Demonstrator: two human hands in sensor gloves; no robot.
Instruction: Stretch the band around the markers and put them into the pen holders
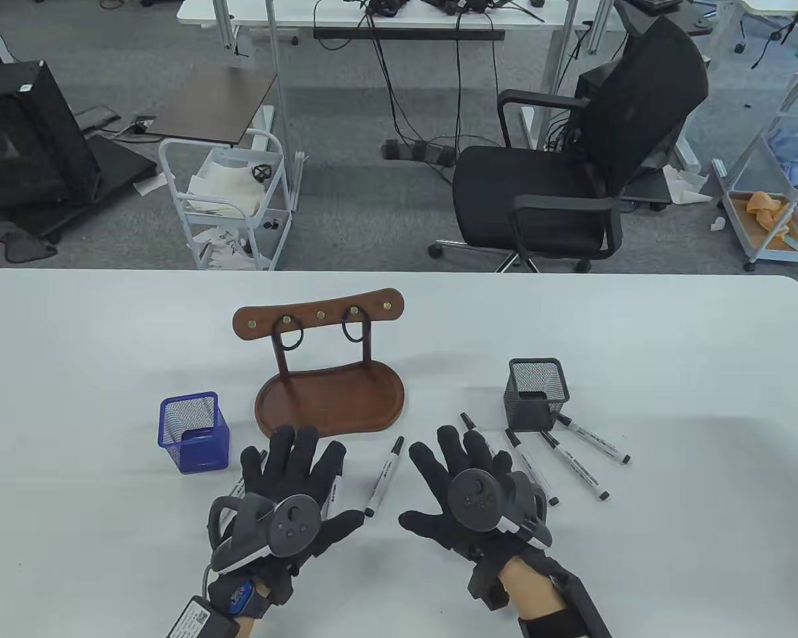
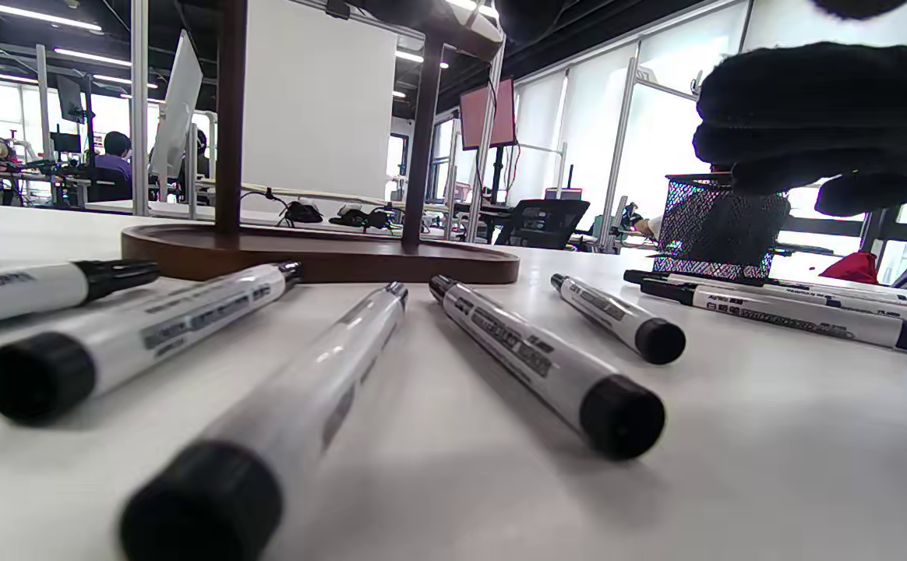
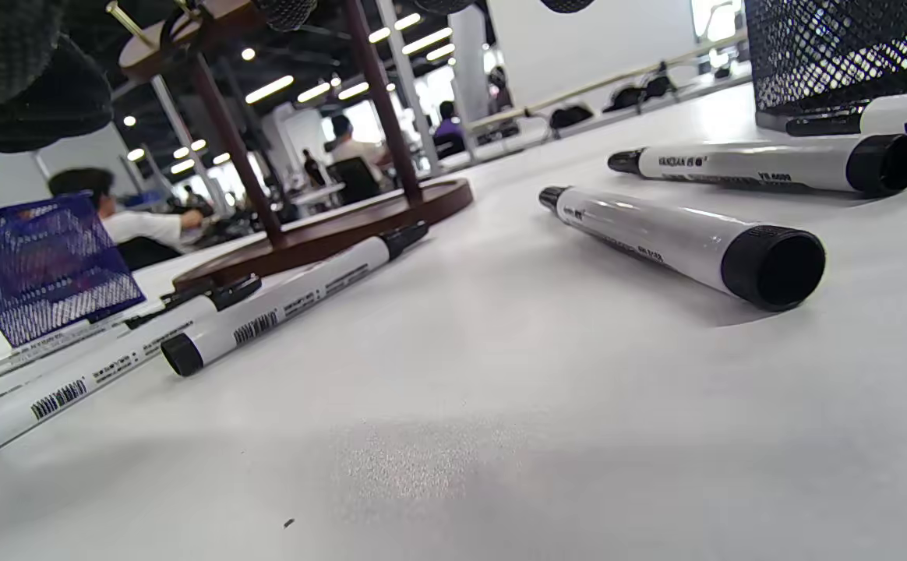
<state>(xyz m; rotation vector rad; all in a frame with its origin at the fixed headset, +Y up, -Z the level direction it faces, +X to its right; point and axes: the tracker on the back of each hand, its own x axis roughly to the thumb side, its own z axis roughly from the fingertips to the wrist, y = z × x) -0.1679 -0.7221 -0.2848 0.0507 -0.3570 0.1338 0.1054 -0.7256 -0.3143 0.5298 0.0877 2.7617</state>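
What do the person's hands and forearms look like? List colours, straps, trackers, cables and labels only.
Both the left hand and the right hand wear black fabric gloves. A dark grey tracker with round buttons and a loop-shaped guard sits on the back of each; the left tracker shows a white underside. Black straps wrap both wrists. The left wrist carries a blue-marked module, a grey cable and a white label. No sleeves: bare forearms show.

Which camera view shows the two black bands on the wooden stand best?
The table view: both black bands hang in full from pegs on the wooden stand. The right wrist view shows only part of one band. The left wrist view cuts off the stand's top, so none shows.
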